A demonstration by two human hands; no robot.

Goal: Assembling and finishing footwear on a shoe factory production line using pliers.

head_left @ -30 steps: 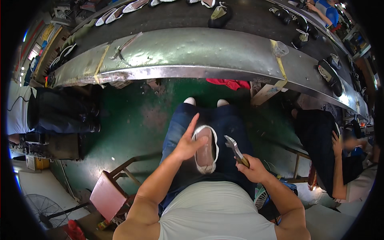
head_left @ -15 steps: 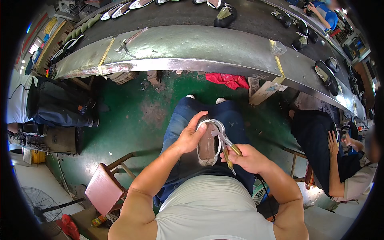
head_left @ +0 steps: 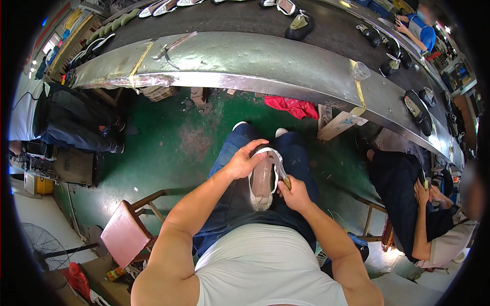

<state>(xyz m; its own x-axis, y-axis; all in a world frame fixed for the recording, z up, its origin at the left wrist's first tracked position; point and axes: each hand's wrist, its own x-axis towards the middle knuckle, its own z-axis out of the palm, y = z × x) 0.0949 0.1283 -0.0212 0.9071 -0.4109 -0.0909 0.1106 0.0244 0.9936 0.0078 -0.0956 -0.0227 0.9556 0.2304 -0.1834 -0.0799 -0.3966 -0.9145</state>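
A shoe upper on a last [head_left: 262, 184] lies bottom up on my lap, its brown insole showing inside a turned white edge. My left hand [head_left: 244, 163] wraps around its toe end, with the thumb pressed over the rim and the fingers at the dark toe. Closed around the handles of lasting pliers [head_left: 280, 171], my right hand [head_left: 297, 195] is at the shoe's right side. The grey metal jaws meet the white edge near the toe; what exactly they pinch is too small to tell. Brass-coloured handles show only partly under my fingers.
Ahead runs a metal-edged conveyor bench [head_left: 229, 56] with several shoes and a hammer [head_left: 171, 47]. A pink-topped stool [head_left: 125, 233] and a fan [head_left: 43, 250] are at my left. Co-workers sit at right [head_left: 403, 199] and stand at left [head_left: 66, 120]. Red cloth [head_left: 293, 106] lies under the bench.
My right hand has moved forward and left along the shoe, and the pliers' spread handles have come together in it. My left hand keeps its hold at the toe. The view has shifted slightly.
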